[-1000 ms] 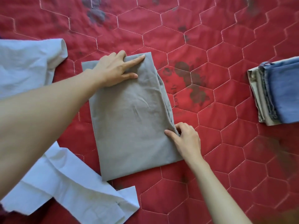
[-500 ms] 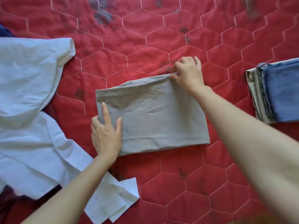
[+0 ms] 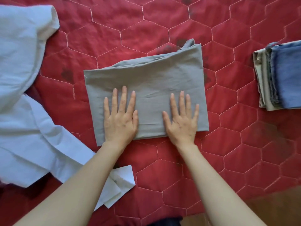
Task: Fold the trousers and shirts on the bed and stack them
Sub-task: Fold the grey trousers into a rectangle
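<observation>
Risk first: far right corner of the folded grey garment, toward one o'clock, bunched and lifted off the red quilt, with loose layers along the far edge. Likely to spring open or slide apart if lifted from the near edge alone, spoiling the fold on the way to the stack at three o'clock. Could also skew if pressed unevenly, since both palms sit on the near half only. Trousers or shirt: hard to say from this angle.

Left hand flat on the grey garment, fingers straight and slightly spread, pointing to twelve o'clock, gripping nothing. Right hand the same, laid flat just beside the right edge of the garment, thumb out toward nine o'clock, nothing pinched.

Grey garment at centre of the bed. Unfolded pale blue shirt sprawled from nine to seven o'clock, well apart from the stack, not yet dealt with.
</observation>
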### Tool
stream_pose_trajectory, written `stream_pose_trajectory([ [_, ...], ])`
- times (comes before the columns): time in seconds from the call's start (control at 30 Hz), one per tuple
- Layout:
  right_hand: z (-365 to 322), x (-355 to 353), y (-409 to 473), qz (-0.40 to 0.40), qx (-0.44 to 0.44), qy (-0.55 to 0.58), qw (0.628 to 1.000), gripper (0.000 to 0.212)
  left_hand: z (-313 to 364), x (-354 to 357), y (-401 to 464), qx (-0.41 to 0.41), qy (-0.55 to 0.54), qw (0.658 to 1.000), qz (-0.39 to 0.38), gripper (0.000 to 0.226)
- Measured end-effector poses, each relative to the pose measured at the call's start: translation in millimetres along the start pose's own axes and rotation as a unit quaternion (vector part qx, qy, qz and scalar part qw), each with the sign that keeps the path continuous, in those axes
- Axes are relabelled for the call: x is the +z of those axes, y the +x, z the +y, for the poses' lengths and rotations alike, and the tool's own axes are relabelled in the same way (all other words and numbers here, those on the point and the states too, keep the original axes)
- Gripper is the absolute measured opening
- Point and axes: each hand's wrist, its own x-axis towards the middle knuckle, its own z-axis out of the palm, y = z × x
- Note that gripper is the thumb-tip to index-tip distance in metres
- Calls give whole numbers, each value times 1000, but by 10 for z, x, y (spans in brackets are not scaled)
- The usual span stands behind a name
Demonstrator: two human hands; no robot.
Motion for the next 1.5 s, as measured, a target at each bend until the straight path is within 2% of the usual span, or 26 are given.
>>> stream_pose_trajectory([
  [0.17, 608, -127, 35, -28, 121, -9, 992, 56, 28, -23, 10, -2, 1, 1000, 3, 59],
  [0.23, 628, -183, 98, -6, 125, -14, 992, 55, 27, -39, 51, 2, 7, 1000, 5, 60],
  [0.43, 27, -299, 436, 49, 57, 43, 996, 54, -27, -121, 699, 74, 39, 996, 4, 57],
  [0.6, -720, -342, 741, 64, -25, 100, 993, 53, -380, -197, 855, -49, 16, 998, 31, 54],
  [0.73, -1155, -234, 861, 45, -188, 65, 979, 52, -497, -155, 742, -58, -10, 998, 39, 54],
  [0.8, -1005, -164, 981, 32, -232, 22, 972, 52, -493, -135, 751, -61, -23, 997, 44, 54],
  [0.83, -828, -146, 1076, 29, -209, 16, 977, 53, -495, -125, 757, -63, -28, 997, 44, 54],
  [0.93, -121, -172, 1380, 27, -52, 5, 998, 56, -509, -110, 753, -61, -41, 996, 42, 55],
  [1.03, 382, -276, 1552, -3, 25, 8, 1000, 55, -503, -114, 761, -61, -44, 997, 35, 55],
  [1.1, 486, -338, 1587, -14, 81, 25, 996, 56, -502, -114, 760, -64, -45, 996, 32, 55],
  [1.2, 315, -383, 1443, 28, 128, 21, 991, 57, -513, -102, 758, -62, -42, 997, 32, 56],
  [1.3, -312, -304, 1025, 52, 58, 46, 996, 56, -522, -88, 754, -59, -41, 997, 30, 55],
  [1.4, -1011, -104, 443, 17, -53, 76, 996, 56, -521, -107, 753, -58, -42, 997, 25, 56],
  [1.5, -1115, 39, 172, 4, -133, 46, 990, 53, -526, -141, 757, -57, -43, 997, 14, 55],
])
